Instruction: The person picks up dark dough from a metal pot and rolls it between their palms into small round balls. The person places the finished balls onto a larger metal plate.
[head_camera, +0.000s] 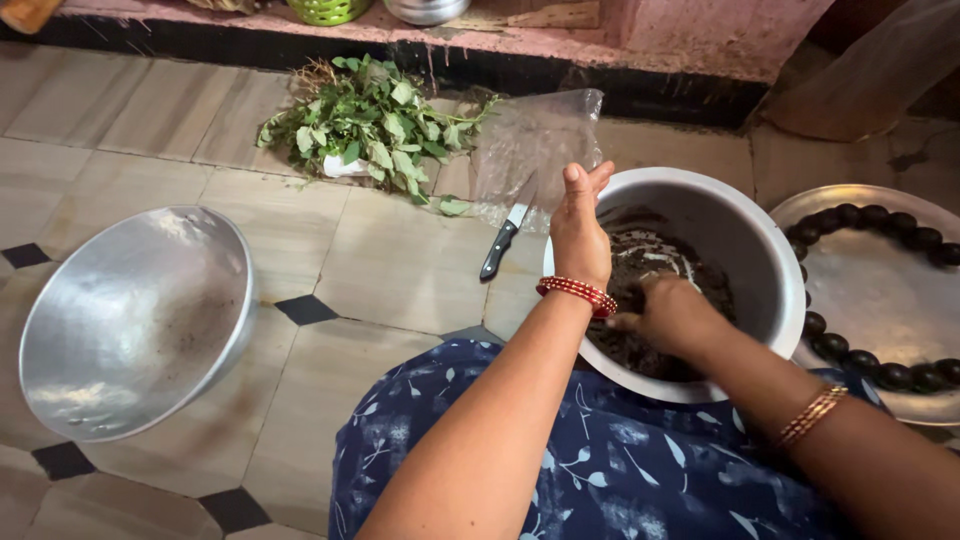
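- Dark mixture (640, 262) fills the white bowl (745, 240) on the tiled floor
- right hand (668, 315) digs into it, fingers curled together around a clump
- left hand (578, 232) grips the bowl's rim
- knife (503, 240) lies just beside

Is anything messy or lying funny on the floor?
Yes. A black-handled knife lies bare on the floor tiles, its blade tucked under a crumpled clear plastic bag. The empty metal bowl on the left tips to one side. A few green leaves have strayed from their pile.
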